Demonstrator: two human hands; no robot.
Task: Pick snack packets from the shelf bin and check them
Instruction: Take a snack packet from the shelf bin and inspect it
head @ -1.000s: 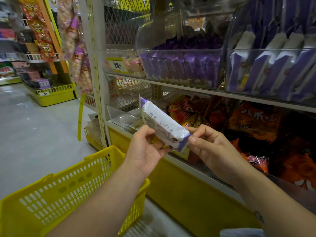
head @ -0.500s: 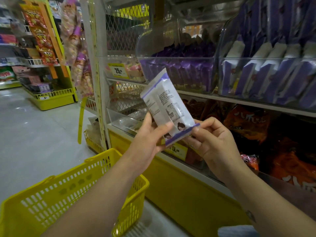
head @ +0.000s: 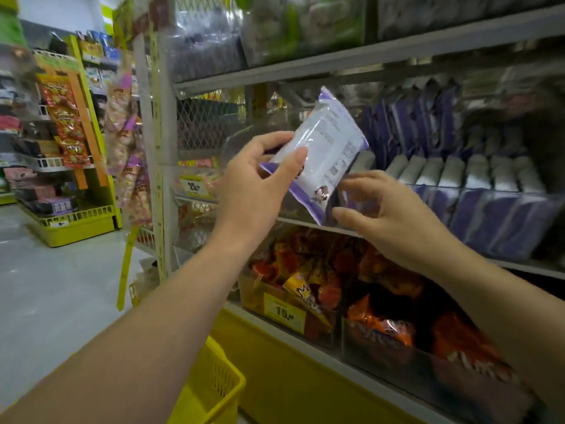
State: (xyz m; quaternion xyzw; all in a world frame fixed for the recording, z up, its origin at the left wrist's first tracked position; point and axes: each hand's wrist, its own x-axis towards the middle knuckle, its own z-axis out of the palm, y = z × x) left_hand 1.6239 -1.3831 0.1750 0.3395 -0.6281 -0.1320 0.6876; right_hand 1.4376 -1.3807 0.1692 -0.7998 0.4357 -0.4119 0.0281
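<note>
My left hand [head: 260, 185] pinches the snack packet [head: 327, 148] by its side, up before the shelf bin [head: 489, 209] and its front edge. My right hand [head: 394, 218] hovers, fingers spread, beside its lower corner. It seems light, crinkly and slick, best held by the sealed ends.

Glossy thin plastic film, slightly crinkled: white-and-purple snack packet [head: 321, 148]. Smooth, transparent hard plastic, reflective: clear rectangular shelf bin [head: 458, 187]. Painted metal, matt: grey shelf board [head: 397, 53]. Metal wire: diamond-mesh back panel [head: 201, 123]. Shiny foil-like film, wrinkled: orange-red snack bags [head: 382, 332]. Moulded plastic, dull sheen: yellow perforated shopping basket [head: 214, 390]. Smooth, faintly glossy: pale floor [head: 46, 286].
</note>
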